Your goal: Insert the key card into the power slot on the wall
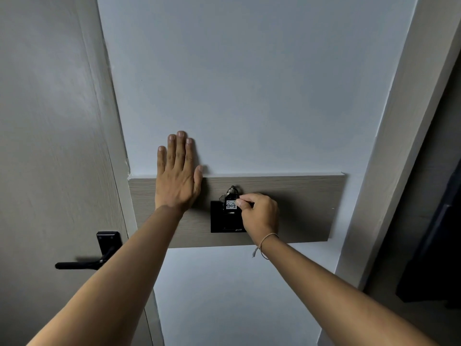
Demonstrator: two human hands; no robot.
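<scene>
A black power slot unit [220,221] is mounted on a wood-grain panel [299,208] on the white wall. A small black key card [230,204] with a white label and a metal key ring on top stands upright at the top of the unit, its lower end against the slot. My right hand [259,213] pinches the card's right edge between thumb and fingers. My left hand [178,173] lies flat on the wall and the panel's top edge, fingers together, left of the unit.
A grey door [50,146] with a black lever handle [84,263] stands at the left. A white door frame [389,146] and a dark opening [434,221] lie to the right.
</scene>
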